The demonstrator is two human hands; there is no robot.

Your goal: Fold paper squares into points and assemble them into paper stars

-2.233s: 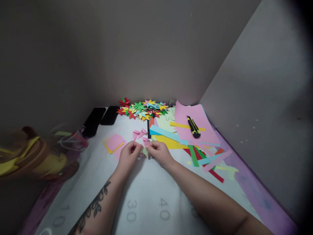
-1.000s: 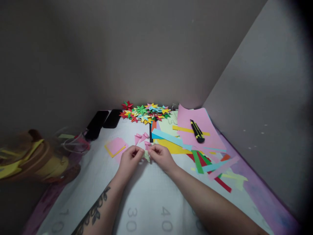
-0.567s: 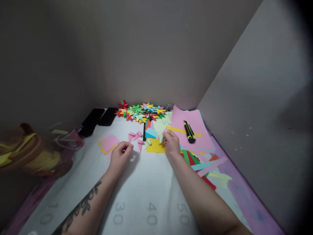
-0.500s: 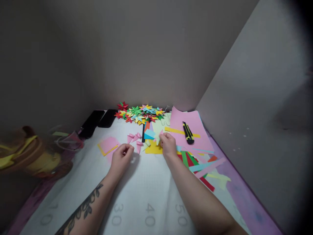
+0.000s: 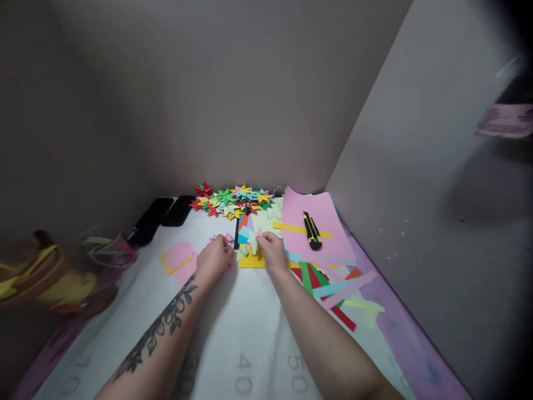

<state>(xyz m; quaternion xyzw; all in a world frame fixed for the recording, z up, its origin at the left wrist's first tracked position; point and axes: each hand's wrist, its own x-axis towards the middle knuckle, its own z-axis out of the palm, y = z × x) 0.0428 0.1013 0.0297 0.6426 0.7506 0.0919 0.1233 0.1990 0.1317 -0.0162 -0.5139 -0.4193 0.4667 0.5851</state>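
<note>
Containers, far L: clear cup, rim pinkish, pale-green strip at its top; brown rounded pot beside it, w/ yellow matl. on it. Both blurred; contents otherwise n/d.

Matls.: folded paper piece, pale green w/ pink tip, thin, creased, pointed. Loc.: centre, in R hand, L of its fingertips. Long axis approx. near–far; pink tip at far end, green pt. toward near side. R fingers pinched on it. L hand: fingers curled at pink folded pieces; grasp cannot be confirmed, fingertips partly hidden. Loose pale-green piece betw. hands, at L end of yellow sheet.

Surroundings: heap of multicol. pointed paper stars at far edge; two flat black rect. objects far L. Cutter, black/yellow, on smooth pink sheet far R, tip pointing far, sl. left. Coloured strips crossed in pile, R. Pink & yellow squares stacked L of L hand. White sheet under all, printed nos. incl. 40, 50 at near side.
</note>
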